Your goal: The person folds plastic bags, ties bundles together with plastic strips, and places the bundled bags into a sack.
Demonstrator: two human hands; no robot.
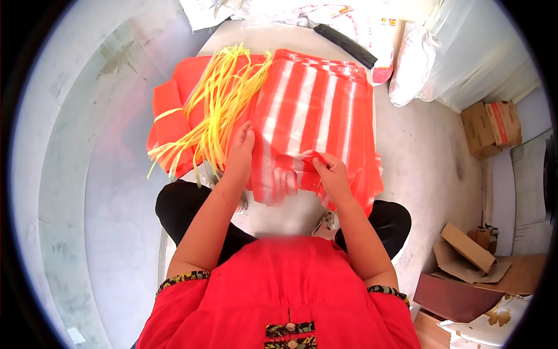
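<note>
A stack of red-and-white striped plastic bags [308, 104] lies in front of me, its near edge hanging loose and crumpled toward my lap. My right hand [330, 170] is closed, pinching the near edge of the top bag between thumb and fingers. At the stack's left side, my left hand [245, 142] has its fingers curled against the bag's edge, with the thumb on top; part of the grip is hidden. Beside that hand, a bundle of yellow plastic ties [224, 99] is spread over folded red plastic bags [171, 119]. One yellow strip wraps around a red fold.
The stacks rest on a pale table [285, 35]. A black roll [346, 45] and white packages [412, 64] lie at its far side. Cardboard boxes [491, 129] stand on the right, and an opened carton [471, 256] sits lower right. My knees flank the near edge.
</note>
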